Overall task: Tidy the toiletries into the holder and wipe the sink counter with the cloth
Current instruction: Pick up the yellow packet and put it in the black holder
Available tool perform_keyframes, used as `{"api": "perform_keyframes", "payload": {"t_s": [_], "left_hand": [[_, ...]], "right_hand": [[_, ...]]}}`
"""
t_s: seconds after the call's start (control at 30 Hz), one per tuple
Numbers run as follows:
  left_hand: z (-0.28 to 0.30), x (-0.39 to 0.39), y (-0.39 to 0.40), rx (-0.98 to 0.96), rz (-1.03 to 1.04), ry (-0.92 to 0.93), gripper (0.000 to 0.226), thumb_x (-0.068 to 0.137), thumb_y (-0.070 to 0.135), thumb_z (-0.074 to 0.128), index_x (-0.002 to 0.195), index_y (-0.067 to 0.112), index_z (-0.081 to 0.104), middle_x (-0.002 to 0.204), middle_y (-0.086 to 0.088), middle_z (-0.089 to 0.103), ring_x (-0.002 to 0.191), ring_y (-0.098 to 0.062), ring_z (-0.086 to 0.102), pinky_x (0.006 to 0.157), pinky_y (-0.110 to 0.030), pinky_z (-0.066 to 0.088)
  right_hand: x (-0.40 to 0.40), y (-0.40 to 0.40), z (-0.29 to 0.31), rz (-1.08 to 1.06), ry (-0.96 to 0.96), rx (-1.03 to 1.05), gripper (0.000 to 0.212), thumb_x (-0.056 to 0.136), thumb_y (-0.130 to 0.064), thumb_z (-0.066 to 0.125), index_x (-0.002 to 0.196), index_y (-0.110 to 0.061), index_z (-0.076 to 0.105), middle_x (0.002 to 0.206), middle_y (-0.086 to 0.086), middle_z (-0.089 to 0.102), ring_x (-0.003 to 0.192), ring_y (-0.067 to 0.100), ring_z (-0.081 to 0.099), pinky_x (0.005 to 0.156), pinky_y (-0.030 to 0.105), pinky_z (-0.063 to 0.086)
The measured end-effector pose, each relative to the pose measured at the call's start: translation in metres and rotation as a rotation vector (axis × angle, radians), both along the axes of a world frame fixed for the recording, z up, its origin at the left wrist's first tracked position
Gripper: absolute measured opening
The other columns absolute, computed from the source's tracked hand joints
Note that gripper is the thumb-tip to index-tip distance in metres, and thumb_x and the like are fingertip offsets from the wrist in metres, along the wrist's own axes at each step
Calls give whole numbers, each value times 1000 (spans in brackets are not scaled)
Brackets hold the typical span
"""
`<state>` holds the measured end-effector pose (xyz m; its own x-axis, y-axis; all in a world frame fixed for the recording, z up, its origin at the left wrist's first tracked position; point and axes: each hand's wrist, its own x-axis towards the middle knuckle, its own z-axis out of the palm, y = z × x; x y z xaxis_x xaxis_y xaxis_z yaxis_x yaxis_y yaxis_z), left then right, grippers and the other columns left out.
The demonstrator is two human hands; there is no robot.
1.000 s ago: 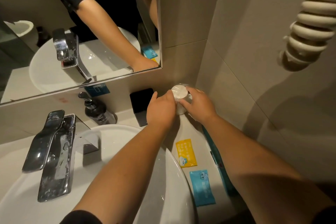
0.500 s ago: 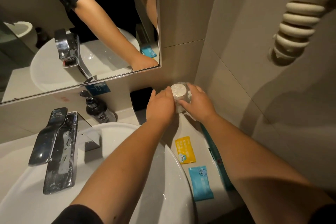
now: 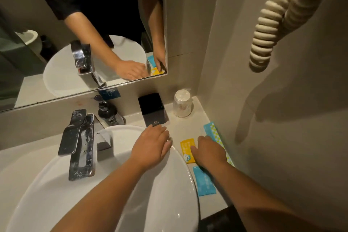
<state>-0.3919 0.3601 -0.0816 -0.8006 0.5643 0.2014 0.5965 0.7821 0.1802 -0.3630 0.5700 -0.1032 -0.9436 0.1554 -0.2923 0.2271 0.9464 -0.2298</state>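
Observation:
A wrapped white cup [image 3: 182, 105] stands upside down in the counter's back right corner, free of both hands. Beside it on the left is a black square holder [image 3: 153, 108]. A yellow sachet [image 3: 187, 149] lies on the counter [image 3: 180, 128], and my right hand [image 3: 210, 151] rests flat over its right side, fingers spread. A long blue and white packet [image 3: 212, 130] lies along the wall, partly under that hand. Nearer me lies a blue sachet [image 3: 204, 182]. My left hand [image 3: 151, 145] lies palm down on the basin's rim, holding nothing. No cloth is in view.
A white basin [image 3: 116, 194] fills the lower left, with a chrome tap [image 3: 79, 143] behind it. A dark pump bottle [image 3: 109, 112] stands by the mirror [image 3: 84, 34]. A cream coiled cord [image 3: 273, 17] hangs on the right wall. The counter strip is narrow.
Both hands let go of the wrapped cup and drew back toward me. The right hand came down onto the yellow sachet; the left hand settled on the basin rim.

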Motion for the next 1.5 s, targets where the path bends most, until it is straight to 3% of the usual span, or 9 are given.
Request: {"api": "perform_keyframes", "payload": {"t_s": [0.2,0.43,0.6,0.77,0.87,1.0,1.17,1.33,1.5], "left_hand": [[-13,-7,-17,-91,-82,-40,46,97,40,33,126,11,52,125,-11,59,121,-31,49,110,-46,26],[-9,-8,-18,-74,-98,-58,45,98,39,33,128,10,51,126,-11,59,122,-30,48,112,-41,18],[-8,-7,-16,-71,-97,-41,44,98,39,34,128,10,51,126,-10,59,123,-29,46,114,-35,11],[-10,-7,-17,-70,-89,-16,44,97,38,35,126,11,53,124,-10,60,121,-29,48,113,-35,13],[-9,-8,-18,-49,-112,-3,42,96,36,36,121,8,55,118,-12,62,117,-31,50,110,-38,19],[-6,-7,-17,-25,-117,5,41,95,34,37,117,6,58,114,-13,63,112,-32,53,107,-38,22],[-6,-7,-18,-27,-112,22,41,96,36,37,120,8,57,117,-10,63,116,-30,51,110,-36,20],[-8,-7,-19,-40,-104,21,42,97,38,37,125,11,54,123,-8,60,121,-28,48,112,-39,22],[-5,-7,-19,-40,-110,25,44,95,36,39,125,7,54,125,-12,60,122,-31,48,110,-44,26]], "right_hand": [[-11,-17,-4,-69,-92,2,30,91,-28,48,114,-9,48,119,13,53,106,34,57,76,39,48],[-20,-13,19,-194,-110,-411,4,83,-10,55,87,-9,54,84,12,56,80,27,54,65,33,40],[25,20,44,-357,-17,-713,16,82,-13,62,72,-12,49,68,9,47,61,18,47,56,29,39],[77,17,13,-291,-114,-366,28,85,-25,62,66,-15,43,72,7,51,67,23,50,61,33,39],[77,12,7,-299,-118,-290,17,83,-28,62,81,-16,50,83,5,58,74,22,56,64,33,44],[71,12,5,-347,-184,-428,24,81,-20,67,100,-19,51,91,1,55,83,19,57,67,27,42],[71,21,15,-413,-240,-705,23,77,0,65,66,-11,48,63,7,49,54,16,50,50,22,40],[38,24,65,-351,-103,-878,13,78,6,66,73,-6,65,60,5,59,49,7,55,48,17,45],[-50,-12,113,-127,117,-973,6,79,-13,71,80,-18,69,60,-7,63,52,4,53,47,16,43]]}}
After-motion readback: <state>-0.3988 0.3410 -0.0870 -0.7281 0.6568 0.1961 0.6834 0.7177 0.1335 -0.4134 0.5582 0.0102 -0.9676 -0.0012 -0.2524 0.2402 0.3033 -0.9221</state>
